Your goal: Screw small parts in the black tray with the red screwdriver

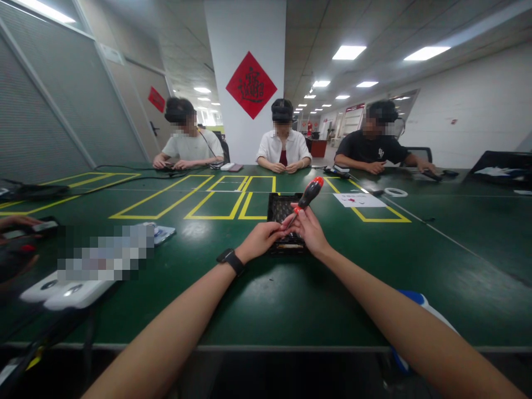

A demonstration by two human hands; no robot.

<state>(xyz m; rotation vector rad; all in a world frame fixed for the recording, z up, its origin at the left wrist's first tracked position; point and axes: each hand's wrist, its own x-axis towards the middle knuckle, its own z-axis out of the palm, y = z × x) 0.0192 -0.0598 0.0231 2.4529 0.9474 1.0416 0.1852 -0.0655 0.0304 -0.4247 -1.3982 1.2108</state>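
A screwdriver (311, 191) with a black and red handle points up and to the right, its shaft slanting down toward my left fingers. My right hand (311, 230) grips it near the collar, where handle meets shaft. The fingers of my left hand (264, 238), with a dark watch on the wrist, are pinched together at the lower end of the shaft. Whether a small part also sits between those fingertips is hidden. Directly below both hands lies a black open tray (272, 206) with a ridged, dark inside; the hands cover part of it.
Yellow tape outlines (216, 216) mark the green table (266, 310). White devices (77, 293) lie at left, beside another person's hand (20, 221). A paper sheet (359, 200) and white tape roll (395, 192) lie right. A blue-white object (415, 299) is by my right forearm. Several people sit opposite.
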